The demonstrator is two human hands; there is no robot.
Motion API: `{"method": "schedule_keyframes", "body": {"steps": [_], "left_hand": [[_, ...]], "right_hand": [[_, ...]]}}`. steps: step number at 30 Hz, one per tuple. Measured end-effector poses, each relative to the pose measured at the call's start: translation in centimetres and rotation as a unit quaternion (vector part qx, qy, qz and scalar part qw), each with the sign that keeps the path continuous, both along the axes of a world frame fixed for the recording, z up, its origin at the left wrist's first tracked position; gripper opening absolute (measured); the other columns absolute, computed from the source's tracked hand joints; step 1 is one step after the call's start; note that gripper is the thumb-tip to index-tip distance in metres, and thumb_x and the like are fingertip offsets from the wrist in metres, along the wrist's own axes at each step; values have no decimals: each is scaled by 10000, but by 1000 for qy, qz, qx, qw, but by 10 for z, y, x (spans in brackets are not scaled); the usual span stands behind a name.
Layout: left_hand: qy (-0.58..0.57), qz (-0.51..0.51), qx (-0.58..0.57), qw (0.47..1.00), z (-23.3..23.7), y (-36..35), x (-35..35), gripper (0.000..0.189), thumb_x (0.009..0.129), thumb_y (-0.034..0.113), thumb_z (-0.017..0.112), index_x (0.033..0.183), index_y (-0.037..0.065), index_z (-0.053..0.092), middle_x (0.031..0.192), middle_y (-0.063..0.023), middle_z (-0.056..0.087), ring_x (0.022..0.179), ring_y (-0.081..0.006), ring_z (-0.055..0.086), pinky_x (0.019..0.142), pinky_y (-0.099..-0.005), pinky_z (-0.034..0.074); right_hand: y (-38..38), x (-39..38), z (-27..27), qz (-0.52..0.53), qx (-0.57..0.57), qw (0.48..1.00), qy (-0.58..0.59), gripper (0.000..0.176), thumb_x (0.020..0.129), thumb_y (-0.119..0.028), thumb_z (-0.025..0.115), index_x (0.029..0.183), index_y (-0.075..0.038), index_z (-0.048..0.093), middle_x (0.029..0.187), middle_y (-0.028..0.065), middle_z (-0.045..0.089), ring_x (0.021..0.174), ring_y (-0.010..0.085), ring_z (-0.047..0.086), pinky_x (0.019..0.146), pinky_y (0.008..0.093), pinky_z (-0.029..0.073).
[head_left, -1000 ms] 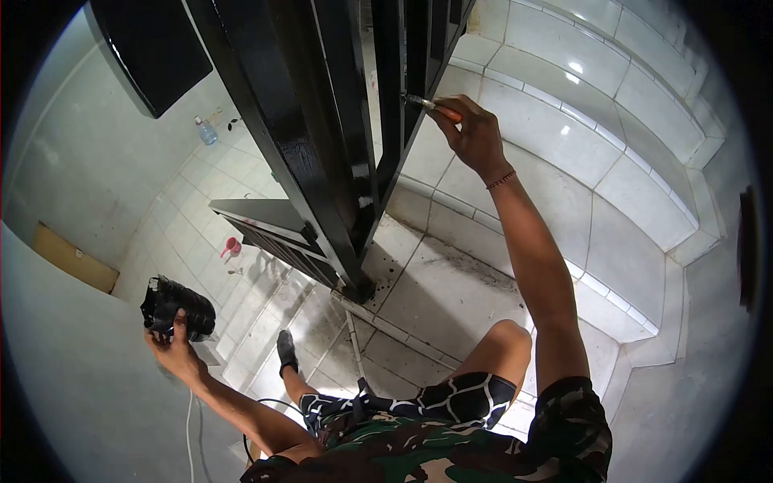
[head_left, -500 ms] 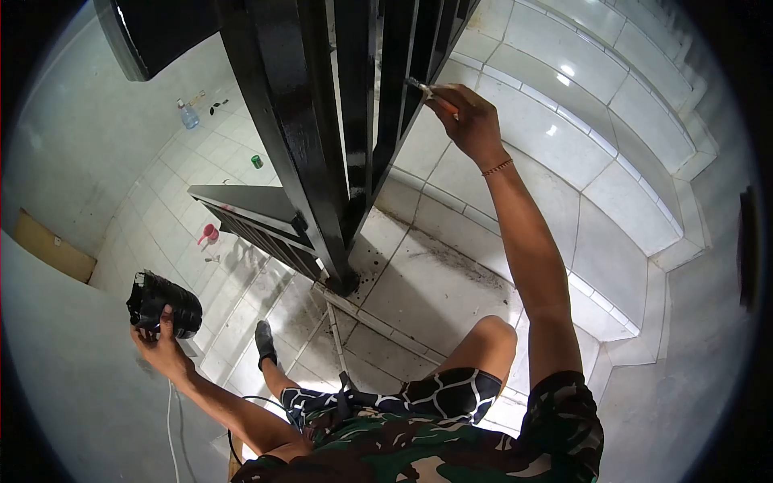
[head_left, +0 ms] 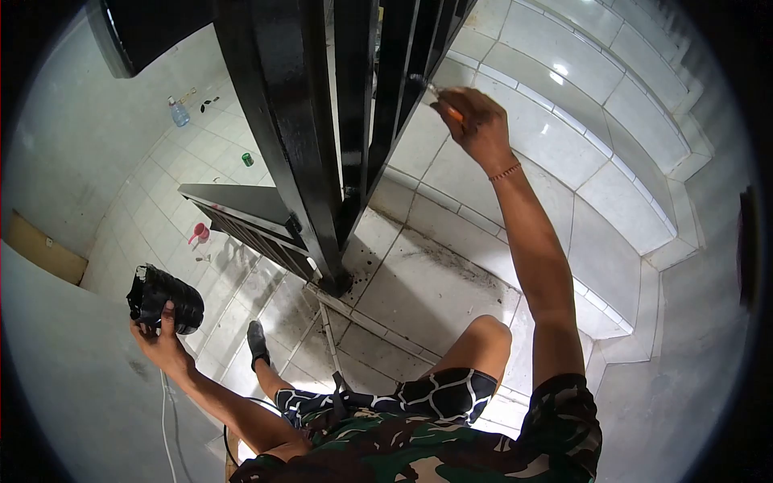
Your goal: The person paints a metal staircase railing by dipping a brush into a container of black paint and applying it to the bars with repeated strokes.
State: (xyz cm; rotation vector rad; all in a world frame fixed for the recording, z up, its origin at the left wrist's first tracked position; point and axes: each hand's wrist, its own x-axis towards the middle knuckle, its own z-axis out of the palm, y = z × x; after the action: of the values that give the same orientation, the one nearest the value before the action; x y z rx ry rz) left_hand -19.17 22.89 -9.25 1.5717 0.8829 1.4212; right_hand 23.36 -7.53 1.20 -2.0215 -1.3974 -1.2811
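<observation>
My left hand (head_left: 163, 342) is wrapped round a black, ragged-rimmed paint container (head_left: 171, 299), held out at the lower left, away from the gate. My right hand (head_left: 475, 121) grips a paintbrush (head_left: 456, 114) by its orange handle. The brush's dark bristles reach up and left to a bar of the black metal gate (head_left: 302, 121), overlapping it in this view. Glossy black covers the upright bars. Dark drops spot the tiles round the foot of the gate's post.
White tiled steps (head_left: 555, 153) curve up on the right. At left on the tiled floor are a clear bottle (head_left: 179, 113), a green can (head_left: 247, 159) and a pink dipper (head_left: 198, 233). A lower slatted metal panel (head_left: 250, 233) juts left from the post. A white cable (head_left: 167, 427) hangs at lower left.
My right hand has shifted slightly right and down with the brush. The left hand keeps its hold on the container, and the whole view has moved a little.
</observation>
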Motion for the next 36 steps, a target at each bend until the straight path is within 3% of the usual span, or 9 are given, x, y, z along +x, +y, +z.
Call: {"method": "schedule_keyframes", "body": {"steps": [7, 9, 11, 17, 21, 26, 31, 34, 36], "left_hand": [[14, -16, 11, 1000, -8, 7, -4, 532, 733, 137, 770, 1148, -33, 484, 1079, -116, 553, 980, -197, 520, 893, -314, 412], [1, -23, -3, 1000, -5, 4, -1, 608, 710, 163, 801, 1189, -34, 482, 1106, -125, 556, 1005, -206, 518, 904, -320, 406], [25, -6, 16, 1000, 0, -1, 3, 438, 763, 112, 734, 1100, -33, 494, 1036, -106, 553, 950, -187, 521, 873, -306, 421], [13, -15, 13, 1000, 1, -4, 6, 450, 758, 125, 749, 1097, -32, 499, 1032, -106, 558, 949, -184, 520, 871, -300, 418], [31, -3, 22, 999, -1, -4, 9, 454, 751, 121, 754, 1096, -30, 501, 1028, -103, 560, 940, -181, 522, 864, -296, 418], [22, -22, 4, 1000, -7, 4, 5, 622, 699, 131, 793, 1209, -31, 476, 1110, -124, 567, 1017, -212, 519, 921, -328, 384], [30, -3, 0, 1000, -5, 2, 5, 565, 711, 140, 787, 1163, -25, 492, 1071, -106, 562, 969, -198, 517, 882, -313, 404], [35, 0, 20, 999, -3, -2, 8, 504, 724, 153, 782, 1111, -20, 509, 1031, -90, 557, 923, -186, 514, 843, -300, 423], [40, -4, 36, 999, -1, -3, 8, 500, 723, 148, 781, 1109, -18, 510, 1026, -90, 558, 921, -188, 515, 840, -304, 424]], "right_hand": [[2, -13, -1, 51, 32, 997, -55, 230, 776, -124, 699, 984, -101, 602, 915, 49, 648, 740, 211, 639, 651, 296, 536], [6, -13, 0, 15, -77, 997, -20, 213, 777, -131, 698, 965, -99, 602, 916, 53, 648, 751, 210, 645, 655, 293, 544], [9, -3, 6, 8, -92, 996, -5, 199, 783, -148, 696, 954, -100, 605, 902, 48, 645, 742, 212, 646, 648, 298, 545], [-3, 11, 44, 24, 61, 990, -126, 201, 772, -94, 704, 947, -87, 606, 896, 64, 654, 732, 235, 652, 622, 304, 544], [-3, -11, 24, 67, 28, 997, 3, 161, 781, -197, 693, 889, -101, 622, 863, 33, 632, 717, 224, 627, 603, 323, 512], [5, 15, 30, 35, 63, 997, -22, 113, 784, -143, 681, 853, -86, 611, 837, 47, 610, 669, 241, 613, 572, 329, 506], [-6, -4, 59, 66, 164, 983, -50, 123, 801, -132, 673, 909, -82, 646, 829, 61, 651, 647, 220, 649, 578, 297, 519], [-12, -18, 52, 88, 17, 988, 126, 155, 797, -130, 697, 933, -80, 642, 857, 69, 660, 727, 220, 653, 649, 276, 520], [-5, -3, 47, 56, -58, 991, 109, 165, 813, -180, 688, 943, -89, 640, 839, 68, 658, 688, 210, 641, 628, 281, 510]]}}
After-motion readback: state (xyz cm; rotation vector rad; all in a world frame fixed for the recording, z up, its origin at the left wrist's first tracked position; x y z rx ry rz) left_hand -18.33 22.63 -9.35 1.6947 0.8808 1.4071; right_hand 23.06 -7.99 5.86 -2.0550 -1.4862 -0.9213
